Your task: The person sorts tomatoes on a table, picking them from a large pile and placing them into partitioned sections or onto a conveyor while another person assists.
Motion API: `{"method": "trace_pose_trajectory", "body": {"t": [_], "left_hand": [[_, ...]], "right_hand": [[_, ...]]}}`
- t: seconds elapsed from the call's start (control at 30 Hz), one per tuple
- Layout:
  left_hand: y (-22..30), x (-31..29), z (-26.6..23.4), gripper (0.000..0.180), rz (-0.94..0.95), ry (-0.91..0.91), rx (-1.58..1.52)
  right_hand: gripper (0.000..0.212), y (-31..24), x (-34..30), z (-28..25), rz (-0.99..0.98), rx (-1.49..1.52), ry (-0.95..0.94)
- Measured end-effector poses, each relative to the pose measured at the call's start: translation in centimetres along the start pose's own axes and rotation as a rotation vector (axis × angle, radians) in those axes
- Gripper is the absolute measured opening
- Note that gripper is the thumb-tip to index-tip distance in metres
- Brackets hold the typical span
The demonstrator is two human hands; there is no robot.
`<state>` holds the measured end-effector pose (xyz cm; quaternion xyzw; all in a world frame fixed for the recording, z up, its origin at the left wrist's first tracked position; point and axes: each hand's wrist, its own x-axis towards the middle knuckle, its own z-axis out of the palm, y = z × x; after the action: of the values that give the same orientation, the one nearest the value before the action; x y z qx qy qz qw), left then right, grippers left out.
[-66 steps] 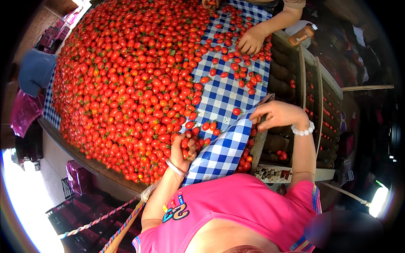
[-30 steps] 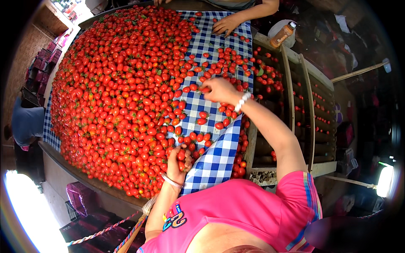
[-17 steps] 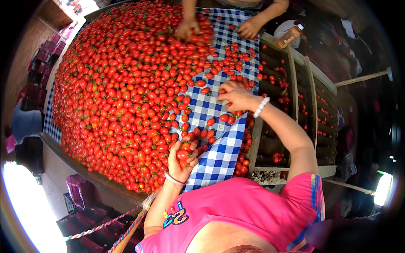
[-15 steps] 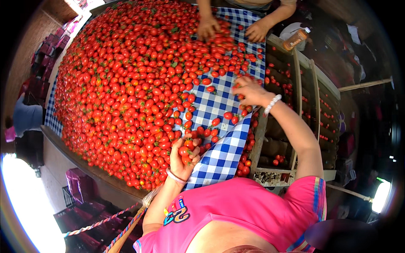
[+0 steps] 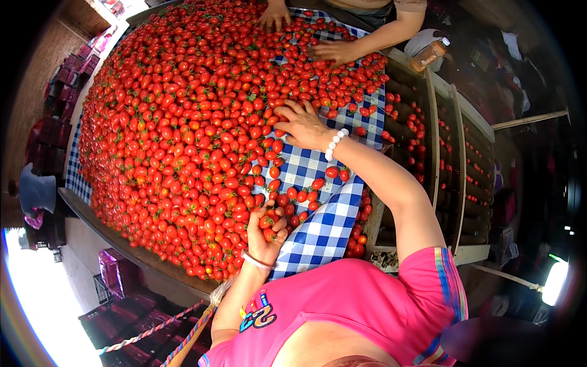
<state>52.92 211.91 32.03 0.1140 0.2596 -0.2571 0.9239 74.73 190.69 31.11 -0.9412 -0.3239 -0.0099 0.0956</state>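
Note:
A large heap of red cherry tomatoes (image 5: 177,134), some with green stems, spreads over a blue-and-white checked cloth (image 5: 324,229). At the heap's near edge my left hand (image 5: 263,243) is curled around a few cherry tomatoes, one showing between the fingers. My right hand (image 5: 306,127), with a white bead bracelet (image 5: 335,144) on its wrist, reaches over the cloth to the heap's right side. Its fingers are spread, touching tomatoes and gripping none that I can see. A few loose tomatoes lie on the cloth between my hands.
Across the heap are a co-worker's hands (image 5: 333,52) among the tomatoes. To the right, a wooden-framed roller rack (image 5: 435,147) carries scattered tomatoes. A drink bottle (image 5: 429,55) lies near its far end. Purple crates (image 5: 116,272) stand lower left, near a striped rope (image 5: 153,327).
My right hand has swung left from the rack side onto the heap's edge. The co-worker's hands have shifted left. More tomatoes lie on the rack. My left hand has stayed nearly in place.

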Motion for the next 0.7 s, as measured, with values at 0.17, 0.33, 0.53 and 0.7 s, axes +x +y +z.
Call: {"method": "trace_pose_trajectory", "body": {"t": [0.17, 0.33, 0.53, 0.7], "left_hand": [[-0.1, 0.0, 0.2, 0.024, 0.001, 0.019, 0.036], [0.0, 0.1, 0.1, 0.022, -0.001, 0.059, 0.045], [0.3, 0.2, 0.4, 0.021, -0.011, 0.095, 0.056], [0.3, 0.2, 0.3, 0.022, -0.032, 0.099, 0.056]], "right_hand": [[0.040, 7.0, -2.9, 0.9, 0.039, 0.111, 0.013], [0.045, 9.7, -8.8, -1.8, 0.228, -0.018, -0.051], [0.050, 14.1, -9.2, -3.1, 0.717, -0.232, -0.050], [0.054, 9.4, -2.5, -2.1, 0.326, 0.085, 0.105]]}}
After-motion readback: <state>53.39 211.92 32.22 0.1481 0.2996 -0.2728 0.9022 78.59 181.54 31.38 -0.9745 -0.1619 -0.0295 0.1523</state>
